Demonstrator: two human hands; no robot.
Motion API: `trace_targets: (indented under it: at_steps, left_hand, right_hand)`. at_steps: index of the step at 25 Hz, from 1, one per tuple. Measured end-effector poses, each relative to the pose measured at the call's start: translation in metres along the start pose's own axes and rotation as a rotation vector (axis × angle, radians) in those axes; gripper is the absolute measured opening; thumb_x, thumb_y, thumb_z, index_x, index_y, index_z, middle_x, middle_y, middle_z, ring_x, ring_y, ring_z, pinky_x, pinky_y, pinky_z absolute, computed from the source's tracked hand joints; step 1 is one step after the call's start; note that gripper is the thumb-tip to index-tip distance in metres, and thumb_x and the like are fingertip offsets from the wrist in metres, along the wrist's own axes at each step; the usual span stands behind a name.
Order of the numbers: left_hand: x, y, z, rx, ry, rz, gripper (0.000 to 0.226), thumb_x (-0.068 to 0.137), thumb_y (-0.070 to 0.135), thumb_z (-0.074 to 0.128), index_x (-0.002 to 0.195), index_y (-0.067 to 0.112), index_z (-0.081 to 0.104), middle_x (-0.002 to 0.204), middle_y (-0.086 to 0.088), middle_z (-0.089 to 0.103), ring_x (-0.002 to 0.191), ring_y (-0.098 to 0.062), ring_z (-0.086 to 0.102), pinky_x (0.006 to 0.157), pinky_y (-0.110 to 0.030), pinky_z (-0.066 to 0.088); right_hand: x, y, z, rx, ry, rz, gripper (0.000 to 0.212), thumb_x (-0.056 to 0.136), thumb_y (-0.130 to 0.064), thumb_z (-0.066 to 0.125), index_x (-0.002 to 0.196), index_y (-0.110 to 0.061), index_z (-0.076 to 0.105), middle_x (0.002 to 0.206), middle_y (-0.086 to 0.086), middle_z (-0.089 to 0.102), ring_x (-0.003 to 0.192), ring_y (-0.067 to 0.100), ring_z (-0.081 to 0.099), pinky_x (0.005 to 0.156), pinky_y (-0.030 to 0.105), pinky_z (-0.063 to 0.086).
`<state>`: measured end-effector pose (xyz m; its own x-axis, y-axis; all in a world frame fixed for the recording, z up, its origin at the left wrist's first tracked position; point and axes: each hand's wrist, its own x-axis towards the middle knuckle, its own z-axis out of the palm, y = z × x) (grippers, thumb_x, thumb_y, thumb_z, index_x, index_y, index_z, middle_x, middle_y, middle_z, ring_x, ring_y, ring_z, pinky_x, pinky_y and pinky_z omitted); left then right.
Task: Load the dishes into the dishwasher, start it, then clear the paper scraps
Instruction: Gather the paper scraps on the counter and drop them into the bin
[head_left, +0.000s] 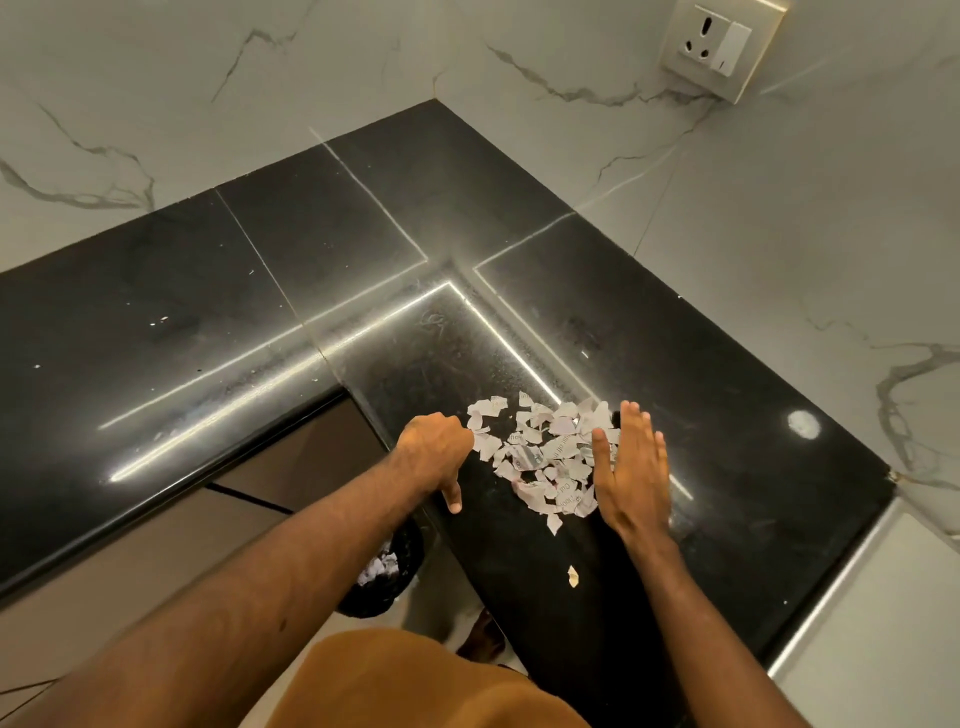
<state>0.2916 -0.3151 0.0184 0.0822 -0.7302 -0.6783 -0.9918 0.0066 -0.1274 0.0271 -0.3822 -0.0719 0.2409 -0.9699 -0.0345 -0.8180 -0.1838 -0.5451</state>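
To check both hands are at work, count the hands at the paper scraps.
2. The left hand is at the left edge of the paper scraps, fingers curled; the right hand has straight fingers against their right edge. No other hand is in view.

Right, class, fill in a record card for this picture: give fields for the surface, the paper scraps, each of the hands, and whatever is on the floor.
surface: black counter, corner against a marble-look wall
paper scraps: one pile near the counter's front edge
stray scrap: lies apart, nearer the person
left hand: fingers curled at the pile's left edge; grip unclear
right hand: flat, fingers straight, against the pile's right side
floor: black bin, scraps inside
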Motion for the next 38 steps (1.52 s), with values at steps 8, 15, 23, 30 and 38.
trace_targets:
  at_steps: [8,15,23,30,38]
  left_hand:
    - [0.002,0.000,-0.002,0.029,0.016,0.028,0.078,0.066,0.067,0.085,0.117,0.011,0.064,0.102,-0.003,0.065,0.098,-0.024,0.069,0.080,-0.041,0.060]
    - [-0.001,-0.002,0.001,0.006,0.042,0.011,0.074,0.065,0.068,0.085,0.109,0.012,0.064,0.090,0.000,0.056,0.090,-0.020,0.065,0.081,-0.040,0.060]
    - [-0.002,0.000,0.005,0.029,0.058,-0.029,0.075,0.069,0.067,0.083,0.117,0.012,0.064,0.110,-0.005,0.069,0.100,-0.024,0.069,0.081,-0.039,0.059]
    - [0.000,-0.004,0.016,0.005,0.088,-0.047,0.079,0.063,0.073,0.083,0.114,0.014,0.065,0.112,-0.004,0.067,0.096,-0.024,0.068,0.082,-0.040,0.061]
    - [-0.008,-0.001,0.021,-0.076,0.118,-0.089,0.089,0.068,0.067,0.084,0.131,0.009,0.060,0.127,-0.009,0.060,0.113,-0.028,0.061,0.086,-0.041,0.057]
  right_hand:
    - [-0.004,-0.022,0.000,0.074,-0.387,-0.295,0.060,0.108,-0.064,0.018,0.164,-0.042,0.014,0.170,-0.018,0.010,0.156,-0.004,0.001,0.131,0.046,0.012]
    - [0.034,-0.058,0.005,0.181,-0.414,-0.301,0.061,0.108,-0.065,0.024,0.164,-0.040,0.019,0.172,-0.011,0.020,0.158,0.007,0.016,0.128,0.047,0.023]
    - [0.047,-0.075,0.032,-0.084,-0.596,-0.661,0.056,0.113,-0.054,0.019,0.166,-0.034,0.019,0.173,-0.015,0.010,0.157,-0.004,-0.003,0.132,0.038,0.005]
    - [0.033,-0.073,0.011,0.138,-0.592,-0.498,0.047,0.114,-0.051,0.028,0.155,-0.037,0.044,0.162,-0.020,0.039,0.151,-0.010,0.024,0.128,0.032,0.021]
    - [0.026,-0.087,0.013,-0.005,-0.721,-0.637,0.051,0.113,-0.052,0.021,0.149,-0.037,0.055,0.161,-0.021,0.041,0.151,-0.009,0.023,0.124,0.026,0.023]
